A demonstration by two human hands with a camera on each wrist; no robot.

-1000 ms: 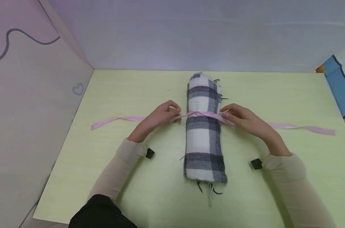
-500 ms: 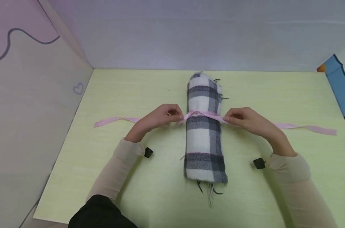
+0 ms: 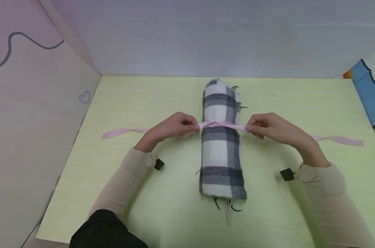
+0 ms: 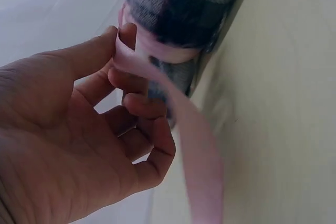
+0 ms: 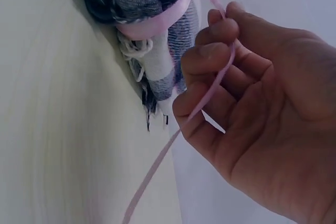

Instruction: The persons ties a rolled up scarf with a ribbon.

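A pale green table [image 3: 144, 193] holds a rolled plaid scarf [image 3: 222, 151], lying lengthwise away from the viewer. A pink ribbon [image 3: 219, 123] crosses over its middle, the loose ends trailing flat to either side. The left hand [image 3: 172, 128] pinches the ribbon just left of the roll, fingers curled around it; the right hand [image 3: 272, 126] pinches it just right, thumb against forefinger. This looks like tightening the first crossing of a knot. Next would call for even outward tension, then forming loops.
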